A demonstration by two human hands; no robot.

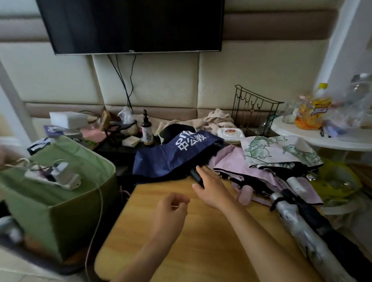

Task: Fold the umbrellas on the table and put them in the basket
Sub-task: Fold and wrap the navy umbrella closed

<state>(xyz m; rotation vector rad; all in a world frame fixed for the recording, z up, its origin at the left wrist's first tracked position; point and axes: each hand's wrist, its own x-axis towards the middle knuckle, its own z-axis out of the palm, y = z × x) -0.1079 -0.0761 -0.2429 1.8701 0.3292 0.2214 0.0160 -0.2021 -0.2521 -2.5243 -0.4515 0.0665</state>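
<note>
Where the hands meet: right hand reaches to the frame's centre, fingers straight and spread, resting on the black handle of the navy umbrella; whether the thumb wraps it, I cannot tell.
Left hand: lower centre, over the wooden table, fingers loosely curled, holding nothing.
Navy umbrella: unfolded, white lettering, at the table's far edge, centre of frame.
Pink umbrella: crumpled just right of the navy one, its pink handle on the table.
Leaf-print umbrella: lying on the pink one, right of centre.
Silver umbrella: rolled, strapped, lower right.
Green basket: left of the table, a power strip lying in its top.
</note>
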